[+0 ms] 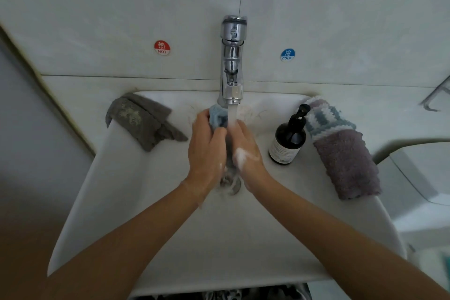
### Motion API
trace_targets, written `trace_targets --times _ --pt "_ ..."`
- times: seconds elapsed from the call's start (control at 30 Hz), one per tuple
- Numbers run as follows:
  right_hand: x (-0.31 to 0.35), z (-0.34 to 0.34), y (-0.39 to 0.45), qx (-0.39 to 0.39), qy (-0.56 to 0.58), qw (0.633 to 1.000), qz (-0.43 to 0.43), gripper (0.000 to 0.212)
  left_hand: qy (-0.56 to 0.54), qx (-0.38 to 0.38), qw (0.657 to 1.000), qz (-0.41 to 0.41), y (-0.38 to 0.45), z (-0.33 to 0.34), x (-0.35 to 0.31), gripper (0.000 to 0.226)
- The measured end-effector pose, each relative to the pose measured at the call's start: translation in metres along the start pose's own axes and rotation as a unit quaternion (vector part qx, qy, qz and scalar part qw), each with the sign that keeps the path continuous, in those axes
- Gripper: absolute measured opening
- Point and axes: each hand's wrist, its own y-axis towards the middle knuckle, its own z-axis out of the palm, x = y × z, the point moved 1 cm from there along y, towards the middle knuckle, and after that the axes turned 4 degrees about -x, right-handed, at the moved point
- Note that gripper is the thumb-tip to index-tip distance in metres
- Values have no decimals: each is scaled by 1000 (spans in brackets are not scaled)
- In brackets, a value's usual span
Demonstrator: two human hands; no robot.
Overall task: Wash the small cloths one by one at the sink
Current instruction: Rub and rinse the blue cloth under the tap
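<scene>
A small light-blue cloth (217, 115) is held over the middle of the white sink (126, 202), right under the running chrome faucet (232, 61). My left hand (207, 151) grips the cloth from the left, and my right hand (246, 146), with soap foam on its back, holds it from the right. Most of the cloth is hidden between the two hands. Water streams down between them to the drain (230, 184). A grey cloth (143, 120) lies over the sink's back left rim. A striped blue-white and mauve cloth (341, 148) lies along the right rim.
A dark pump bottle of soap (289, 136) stands on the right of the sink, beside the striped cloth. Red HOT (162, 47) and blue COLD (287, 55) stickers flank the faucet on the wall. A mirror edge runs along the top.
</scene>
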Motion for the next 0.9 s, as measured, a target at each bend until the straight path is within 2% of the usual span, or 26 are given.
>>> trace_targets --times 0.07,0.17,0.37,0.5,0.7,0.73,0.77,0.9 --pt "2 1 -2 -9 -17 1000 9 28 52 -8 998 24 0 0 -1 8" --pt "1 5 -3 -17 5 1000 17 37 104 -23 993 58 0 0 2 22" --pt "-3 -3 2 -85 -10 996 2 47 97 2 994 54 5 2 12 34" --pt "5 -10 -1 -78 7 997 -24 45 51 10 999 15 3 6 9 42" --pt "5 -17 -4 -76 40 996 -9 38 42 16 998 -41 11 9 5 50" --pt "6 -18 -6 -85 48 995 -11 28 35 24 998 -50 12 8 5 54" --pt "4 -19 -6 -91 58 994 -11 46 25 31 998 -57 13 8 6 55" --pt "1 -14 -1 -84 92 991 -43 30 29 45 999 -12 7 5 0 26"
